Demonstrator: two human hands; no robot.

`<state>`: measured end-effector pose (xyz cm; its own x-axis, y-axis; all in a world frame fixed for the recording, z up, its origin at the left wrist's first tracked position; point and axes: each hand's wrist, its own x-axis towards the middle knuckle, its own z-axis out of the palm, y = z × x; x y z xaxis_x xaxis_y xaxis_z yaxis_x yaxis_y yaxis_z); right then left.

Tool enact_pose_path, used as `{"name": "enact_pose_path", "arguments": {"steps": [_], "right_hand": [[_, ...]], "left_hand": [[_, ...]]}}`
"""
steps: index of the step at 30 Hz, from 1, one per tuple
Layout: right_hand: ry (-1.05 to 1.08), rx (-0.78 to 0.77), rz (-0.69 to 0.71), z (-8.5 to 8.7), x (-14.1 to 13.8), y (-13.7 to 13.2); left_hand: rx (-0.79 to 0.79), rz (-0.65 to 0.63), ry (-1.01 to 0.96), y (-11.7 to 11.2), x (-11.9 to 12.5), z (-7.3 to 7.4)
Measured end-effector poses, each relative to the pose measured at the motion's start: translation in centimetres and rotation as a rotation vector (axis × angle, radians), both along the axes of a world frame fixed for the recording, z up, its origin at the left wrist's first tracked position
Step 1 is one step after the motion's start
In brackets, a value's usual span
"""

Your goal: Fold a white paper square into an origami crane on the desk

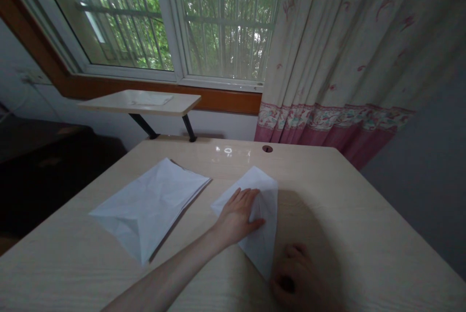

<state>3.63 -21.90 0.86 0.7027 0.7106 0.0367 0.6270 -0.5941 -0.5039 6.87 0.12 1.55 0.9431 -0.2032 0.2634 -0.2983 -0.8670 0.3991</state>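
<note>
Your left hand (236,217) flat on a pointed, folded white paper sheet (268,200)

Its thumb is spread from the fingers. Your right hand (294,273), dim and curled, sits by the sheet's near corner; whether it pinches anything, you cannot tell. Left of both hands lie layered, creased white paper sheets (153,200), all on a pale wood-grain desk (364,215)

- Looks like a room in a home
- Floral curtain (338,50) with a pink hem (298,135)
- Barred window (168,25) facing green foliage (233,52)
- Pale table (309,164) with a raised shelf (112,101)
</note>
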Motion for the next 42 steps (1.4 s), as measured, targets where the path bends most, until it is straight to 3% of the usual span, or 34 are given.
{"name": "enact_pose_path", "arguments": {"steps": [5, 14, 20, 24, 28, 33, 42], "right_hand": [[0.085, 0.040, -0.062, 0.4, 0.6, -0.4], [0.165, 0.223, -0.210, 1.9, 4.5, -0.6], [-0.009, 0.248, -0.275, 0.7, 4.2, 0.0], [-0.170, 0.282, -0.244, -0.2, 4.0, -0.5], [-0.384, 0.314, -0.233, -0.6, 4.5, -1.1], [-0.517, 0.224, -0.203, -0.6, 4.8, -1.1], [-0.620, 0.075, -0.135, -0.7, 4.6, -1.5]], "left_hand": [[0.027, -0.020, -0.020, 0.0, 0.1, -0.2], [-0.051, -0.075, -0.020, 0.3, -0.1, 0.3], [-0.146, -0.022, -0.053, 0.4, -0.2, -0.1], [-0.198, -0.013, -0.052, 0.5, -0.4, 0.1], [-0.097, -0.203, -0.050, 0.3, -0.8, 1.2], [-0.012, -0.448, 0.041, -0.1, -1.5, 2.4], [-0.027, -0.542, 0.047, -0.6, -2.1, 2.7]]}}
